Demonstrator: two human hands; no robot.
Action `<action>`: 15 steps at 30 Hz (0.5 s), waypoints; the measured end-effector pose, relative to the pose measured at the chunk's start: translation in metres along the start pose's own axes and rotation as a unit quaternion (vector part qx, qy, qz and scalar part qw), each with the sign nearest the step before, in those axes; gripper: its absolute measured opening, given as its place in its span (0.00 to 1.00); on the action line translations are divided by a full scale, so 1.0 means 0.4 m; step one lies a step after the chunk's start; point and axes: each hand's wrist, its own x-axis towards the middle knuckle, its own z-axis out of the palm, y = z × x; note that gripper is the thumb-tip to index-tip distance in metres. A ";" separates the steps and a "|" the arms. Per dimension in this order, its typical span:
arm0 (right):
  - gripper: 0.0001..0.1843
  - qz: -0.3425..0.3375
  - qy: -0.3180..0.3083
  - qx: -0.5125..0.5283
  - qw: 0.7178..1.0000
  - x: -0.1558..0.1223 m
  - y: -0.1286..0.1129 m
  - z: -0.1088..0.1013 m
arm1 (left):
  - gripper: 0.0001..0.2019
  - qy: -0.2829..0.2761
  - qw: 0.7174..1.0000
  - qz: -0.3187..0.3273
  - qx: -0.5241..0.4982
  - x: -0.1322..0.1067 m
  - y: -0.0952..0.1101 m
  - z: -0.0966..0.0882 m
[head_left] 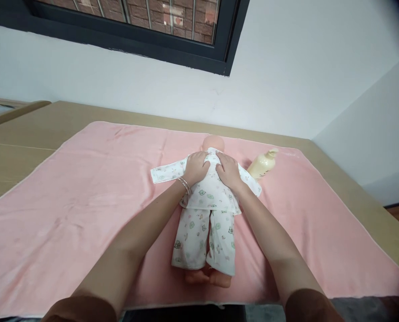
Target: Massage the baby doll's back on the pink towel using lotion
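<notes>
A baby doll (210, 192) in a white pyjama top and trousers with small green prints lies stretched out, its smooth head (213, 142) pointing away from me. No face shows on it. My left hand (195, 167) rests flat on the doll's upper body near its left-side shoulder, with a bracelet (185, 184) at the wrist. On the opposite shoulder lies my right hand (228, 169), thumb pointing inward. Neither hand grasps anything visible. The doll's sleeves spread out to both sides, and its bare feet (208, 278) stick out of the trouser legs.
Just right of the doll, a pale yellow pump bottle (263, 164) lies tilted beside the sleeve. A pink blanket (95, 201) covers most of the wooden table (72, 117). Behind stand a white wall (273, 89) and a dark-framed window (172, 47).
</notes>
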 end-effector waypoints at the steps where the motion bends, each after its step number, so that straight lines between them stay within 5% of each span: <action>1: 0.27 0.000 0.000 -0.002 1.000 0.001 0.000 -0.001 | 0.18 0.000 1.000 0.000 0.000 0.000 0.000 -0.001; 15: 0.23 0.024 0.019 -0.007 1.000 0.004 -0.011 -0.005 | 0.15 0.002 1.000 0.019 0.006 -0.006 0.021 -0.011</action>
